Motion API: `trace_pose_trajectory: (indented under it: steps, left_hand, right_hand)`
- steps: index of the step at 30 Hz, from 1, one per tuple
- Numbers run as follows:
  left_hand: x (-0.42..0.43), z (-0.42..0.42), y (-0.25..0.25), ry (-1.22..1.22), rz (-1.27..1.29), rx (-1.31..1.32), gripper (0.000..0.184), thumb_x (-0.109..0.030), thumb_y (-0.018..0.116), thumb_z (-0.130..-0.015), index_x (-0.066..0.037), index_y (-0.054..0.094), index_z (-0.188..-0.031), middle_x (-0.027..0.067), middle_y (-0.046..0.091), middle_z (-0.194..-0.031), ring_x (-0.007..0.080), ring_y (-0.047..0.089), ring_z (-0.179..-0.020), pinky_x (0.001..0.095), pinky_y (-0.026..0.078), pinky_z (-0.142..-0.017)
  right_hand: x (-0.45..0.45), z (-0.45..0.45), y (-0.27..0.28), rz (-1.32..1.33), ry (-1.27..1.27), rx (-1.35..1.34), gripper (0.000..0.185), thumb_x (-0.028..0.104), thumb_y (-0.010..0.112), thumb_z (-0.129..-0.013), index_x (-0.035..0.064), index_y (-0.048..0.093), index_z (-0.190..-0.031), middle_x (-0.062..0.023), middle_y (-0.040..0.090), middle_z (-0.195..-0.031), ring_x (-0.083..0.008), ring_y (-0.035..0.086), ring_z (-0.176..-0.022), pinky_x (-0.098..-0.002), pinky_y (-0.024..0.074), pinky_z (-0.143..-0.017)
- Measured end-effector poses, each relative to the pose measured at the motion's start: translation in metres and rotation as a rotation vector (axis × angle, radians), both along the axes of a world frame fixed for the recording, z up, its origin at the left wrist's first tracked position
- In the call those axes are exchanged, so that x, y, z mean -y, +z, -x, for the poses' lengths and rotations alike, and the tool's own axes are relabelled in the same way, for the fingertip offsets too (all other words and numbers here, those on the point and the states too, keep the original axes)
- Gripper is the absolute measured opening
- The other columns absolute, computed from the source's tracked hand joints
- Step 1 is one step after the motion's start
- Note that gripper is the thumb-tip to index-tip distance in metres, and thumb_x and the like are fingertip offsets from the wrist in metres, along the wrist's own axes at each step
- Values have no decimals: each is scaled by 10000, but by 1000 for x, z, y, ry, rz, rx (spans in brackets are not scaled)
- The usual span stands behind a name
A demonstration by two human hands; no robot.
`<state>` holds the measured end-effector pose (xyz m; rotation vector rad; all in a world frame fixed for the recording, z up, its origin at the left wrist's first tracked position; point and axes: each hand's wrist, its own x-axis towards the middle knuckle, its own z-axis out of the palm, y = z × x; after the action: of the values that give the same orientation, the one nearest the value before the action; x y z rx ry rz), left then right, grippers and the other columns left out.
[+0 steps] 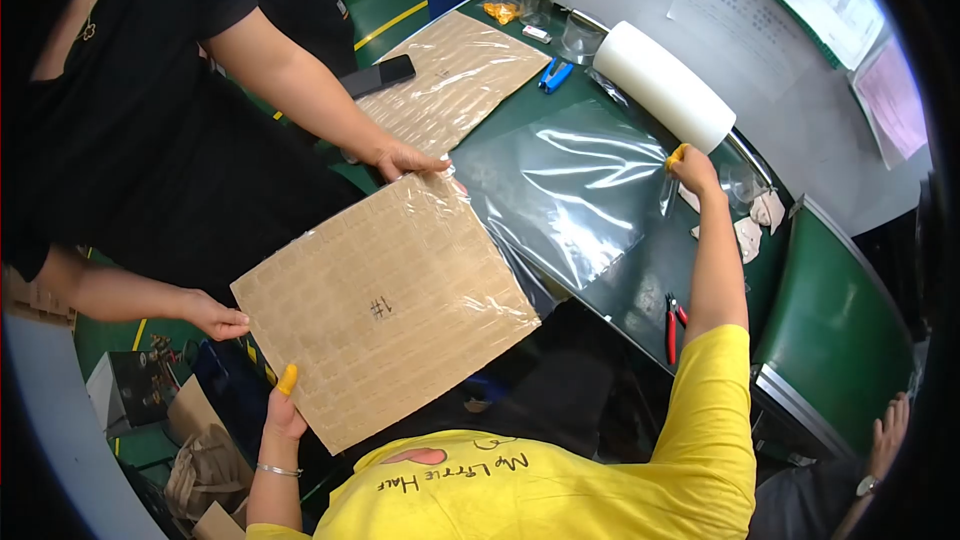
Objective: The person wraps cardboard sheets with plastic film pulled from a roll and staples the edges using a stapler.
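Note:
My left hand [287, 412], with a yellow finger cot on its thumb, grips the lower left corner of a brown cardboard sheet [400, 310]. The sheet is marked "1#" and has a shiny clear covering. A co-worker's two hands [412, 162] [218, 316] hold the same sheet at its far corner and left edge. At the right, my right hand [694, 170], also wearing yellow finger cots, pinches the gathered edge of a clear plastic film [580, 190]. That film lies creased across the green tabletop, its folds running towards my fingers.
Behind the film is a thick white roll [665, 85] on a metal bar. Another wrapped cardboard sheet [460, 70] bears a black phone [380, 77]. Blue snips [555, 76] and red-handled pliers [672, 328] lie on the table. Another person's hand [887, 437] shows at lower right.

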<state>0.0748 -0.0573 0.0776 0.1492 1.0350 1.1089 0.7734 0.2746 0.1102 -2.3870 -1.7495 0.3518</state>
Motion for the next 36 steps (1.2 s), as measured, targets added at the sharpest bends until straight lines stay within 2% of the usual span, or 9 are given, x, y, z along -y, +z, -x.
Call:
trace_pose_trajectory:
  steps: [3, 5, 9, 12, 13, 19, 21, 31, 36]
  left_hand:
    - [-4, -12, 5, -41, -11, 19, 564, -363, 591, -907, -48, 448, -1353, 115, 541, -1318, 289, 527, -1193, 432, 405, -1028]
    - [-5, -24, 7, -39, -28, 12, 560, -357, 593, -908, -47, 449, -1352, 113, 542, -1315, 287, 527, -1192, 433, 407, -1026]
    - [-12, -47, 1, -59, -23, 50, 533, -347, 578, -920, -46, 453, -1342, 108, 544, -1311, 277, 531, -1187, 435, 409, -1023]
    - [-20, -71, -1, -72, -55, 61, 516, -343, 557, -934, -47, 451, -1343, 107, 545, -1309, 281, 529, -1189, 437, 409, -1023]
    - [-22, -81, 0, -87, -49, 17, 580, -381, 557, -924, -44, 415, -1374, 120, 518, -1344, 293, 508, -1212, 440, 381, -1047]
    - [-35, -123, 3, -76, -51, 26, 529, -353, 548, -935, -47, 435, -1352, 116, 540, -1313, 276, 523, -1194, 430, 398, -1033]
    - [-40, -134, 0, -99, -66, 37, 509, -344, 533, -948, -41, 435, -1345, 112, 545, -1300, 267, 528, -1185, 418, 413, -1019]
    - [-62, -192, -21, -140, -19, 91, 443, -301, 453, -993, -21, 431, -1334, 99, 522, -1316, 248, 503, -1209, 408, 373, -1050]
    - [-73, -211, -21, -201, -14, 137, 432, -300, 445, -997, -31, 426, -1335, 93, 518, -1314, 247, 503, -1208, 412, 380, -1042]
  right_hand:
    - [-9, -14, 16, -39, 5, -62, 190, 176, 595, -770, 26, 655, -871, -140, 686, -752, -255, 675, -716, -363, 504, -688]
    - [-7, -13, 39, -136, 13, 84, 187, 166, 586, -772, 31, 653, -883, -129, 686, -744, -244, 673, -692, -357, 503, -680]
    - [-15, -19, 88, -98, -2, 106, 177, 188, 602, -785, 34, 614, -872, -131, 682, -753, -257, 674, -724, -376, 503, -667]
    - [-31, -28, 109, -187, 47, 157, 137, 147, 605, -787, 18, 593, -832, -131, 648, -714, -215, 643, -657, -350, 484, -619]
    - [-34, -30, 117, -198, 53, 172, 140, 147, 603, -789, 16, 592, -838, -136, 649, -722, -222, 643, -665, -356, 482, -622]
    - [-45, -24, 152, -255, 118, 363, 173, 170, 590, -820, 7, 581, -881, -179, 659, -834, -313, 636, -772, -396, 478, -687]
    - [-45, -20, 159, -212, 127, 350, 238, 214, 596, -840, 20, 586, -977, -213, 661, -938, -375, 626, -895, -426, 489, -752]
    - [-57, -36, 175, -228, 107, 412, 205, 225, 571, -854, 34, 560, -928, -209, 654, -892, -383, 617, -861, -440, 480, -732]
    - [-64, -46, 182, -396, 138, 409, 212, 225, 548, -879, 28, 545, -959, -213, 650, -891, -382, 614, -847, -443, 481, -730]
